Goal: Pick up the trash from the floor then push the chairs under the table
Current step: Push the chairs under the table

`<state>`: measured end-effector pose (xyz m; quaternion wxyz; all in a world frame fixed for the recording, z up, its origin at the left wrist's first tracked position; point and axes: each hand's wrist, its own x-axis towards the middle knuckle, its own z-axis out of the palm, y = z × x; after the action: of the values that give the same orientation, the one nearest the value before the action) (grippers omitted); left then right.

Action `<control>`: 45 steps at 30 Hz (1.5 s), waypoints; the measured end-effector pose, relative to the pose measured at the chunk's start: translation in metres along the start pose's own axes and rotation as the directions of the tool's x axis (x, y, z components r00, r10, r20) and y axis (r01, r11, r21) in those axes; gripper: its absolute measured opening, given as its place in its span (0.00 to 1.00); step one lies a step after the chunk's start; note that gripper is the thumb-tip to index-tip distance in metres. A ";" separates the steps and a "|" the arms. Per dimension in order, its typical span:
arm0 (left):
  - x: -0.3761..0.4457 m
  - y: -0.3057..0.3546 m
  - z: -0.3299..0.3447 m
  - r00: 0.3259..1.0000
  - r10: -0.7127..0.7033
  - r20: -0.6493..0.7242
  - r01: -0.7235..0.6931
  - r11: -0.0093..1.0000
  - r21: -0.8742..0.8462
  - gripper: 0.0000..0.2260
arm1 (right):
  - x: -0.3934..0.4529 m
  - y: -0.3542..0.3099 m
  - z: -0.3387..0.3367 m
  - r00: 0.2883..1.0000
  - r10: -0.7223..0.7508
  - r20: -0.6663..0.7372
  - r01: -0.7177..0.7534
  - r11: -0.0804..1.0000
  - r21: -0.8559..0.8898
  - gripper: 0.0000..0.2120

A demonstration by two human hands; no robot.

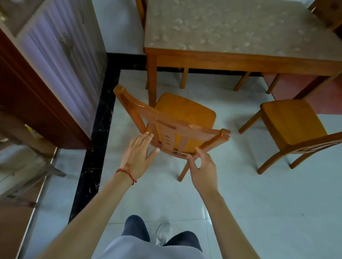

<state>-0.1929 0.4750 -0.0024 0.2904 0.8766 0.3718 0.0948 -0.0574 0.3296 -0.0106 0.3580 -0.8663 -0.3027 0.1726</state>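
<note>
A: Head view: the near chair (184, 115) stands skewed at the table (240, 59) corner, seat not yet under it. Left hand (137, 156) is spread, fingers straight against the backrest; right hand (202, 170) is loosely curled at the lower rail, gripping nothing that I can make out.

B: How will it handle?

A: Solid wood, so probably stiff and fairly heavy; take the backrest's top rail. Glossy floor tiles (261, 215) should let it slide. A second chair (292, 124) waits at right, a cabinet (50, 66) at left.

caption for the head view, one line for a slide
Both hands, left and right, reach the backrest of a chair standing out from the table.
</note>
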 end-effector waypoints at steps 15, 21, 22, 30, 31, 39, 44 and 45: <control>0.111 -0.027 -0.048 0.954 -0.293 0.064 0.288 0.836 -0.467 0.11 | 0.066 -0.069 0.034 0.822 0.568 -0.044 -0.382 0.605 0.699 0.15; 0.134 -0.038 -0.052 0.933 -0.320 0.166 0.356 0.746 -0.563 0.13 | 0.081 -0.083 0.053 0.743 0.660 -0.116 -0.413 0.587 0.697 0.14; 0.138 -0.039 -0.051 0.922 -0.339 0.188 0.383 0.720 -0.579 0.14 | 0.083 -0.084 0.055 0.734 0.666 -0.135 -0.419 0.600 0.681 0.14; 0.154 -0.042 -0.046 0.887 -0.407 0.219 0.450 0.650 -0.612 0.17 | 0.100 -0.089 0.061 0.636 0.731 -0.245 -0.487 0.627 0.607 0.18; 0.154 -0.042 -0.045 0.887 -0.414 0.206 0.448 0.659 -0.605 0.18 | 0.100 -0.089 0.061 0.633 0.733 -0.250 -0.498 0.632 0.594 0.19; 0.149 -0.032 -0.038 0.888 -0.448 0.103 0.424 0.712 -0.560 0.20 | 0.102 -0.088 0.053 0.626 0.725 -0.287 -0.519 0.662 0.541 0.15; 0.148 -0.019 -0.031 0.883 -0.464 0.070 0.420 0.715 -0.559 0.20 | 0.109 -0.080 0.043 0.618 0.729 -0.295 -0.522 0.661 0.538 0.16; 0.147 -0.015 -0.030 0.883 -0.465 0.057 0.416 0.720 -0.555 0.20 | 0.110 -0.078 0.040 0.617 0.728 -0.298 -0.522 0.662 0.538 0.16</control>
<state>-0.1091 0.6006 0.0058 0.5286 0.6358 0.5380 0.1639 -0.0254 0.4651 0.0093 0.5054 -0.8372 0.1700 0.1214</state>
